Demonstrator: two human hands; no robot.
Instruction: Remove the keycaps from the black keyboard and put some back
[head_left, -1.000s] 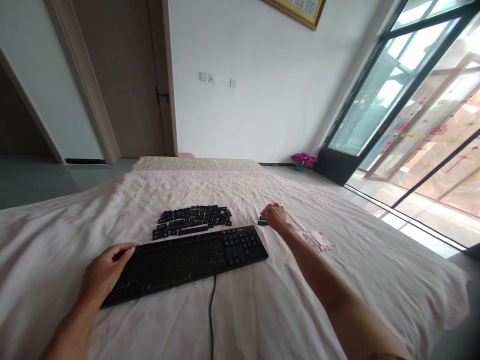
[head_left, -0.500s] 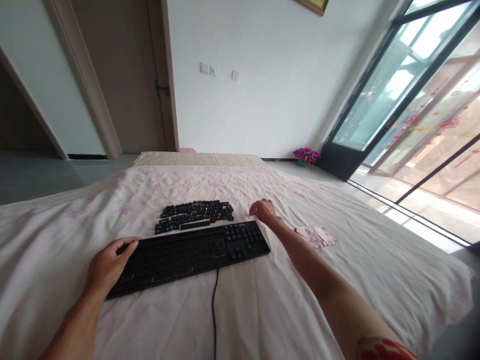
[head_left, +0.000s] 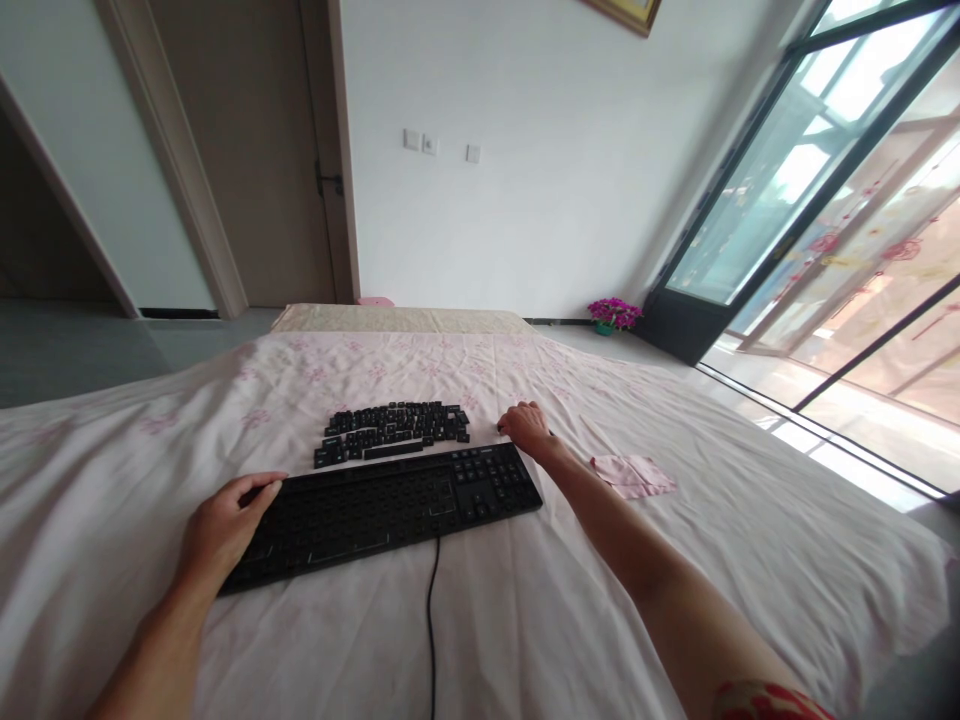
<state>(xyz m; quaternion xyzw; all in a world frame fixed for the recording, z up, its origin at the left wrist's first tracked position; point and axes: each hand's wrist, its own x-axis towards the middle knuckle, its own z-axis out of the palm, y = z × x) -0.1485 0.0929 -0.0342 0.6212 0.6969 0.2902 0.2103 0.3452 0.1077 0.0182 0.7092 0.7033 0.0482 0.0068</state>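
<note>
A black keyboard [head_left: 390, 505] lies across a pink flowered bed sheet [head_left: 525, 610], most of its main keys off and the number pad still in place. Loose black keycaps [head_left: 394, 430] are laid out in rows just beyond it. My left hand [head_left: 221, 530] holds the keyboard's left end, thumb on top and fingers curled around the edge. My right hand [head_left: 527, 428] rests on the sheet at the keyboard's far right corner, just right of the keycaps. Its fingers are curled down and hide whatever is under them.
The keyboard's black cable [head_left: 433, 620] runs toward me over the sheet. A small pink cloth [head_left: 634, 473] lies right of my right forearm. Beyond the bed are a brown door [head_left: 255, 150], a pot of purple flowers [head_left: 613, 313] and tall glass doors [head_left: 825, 200] at right.
My right hand has moved left from a few small black pieces on the sheet to the keyboard's far right corner; those pieces no longer show. My left hand has stayed on the keyboard.
</note>
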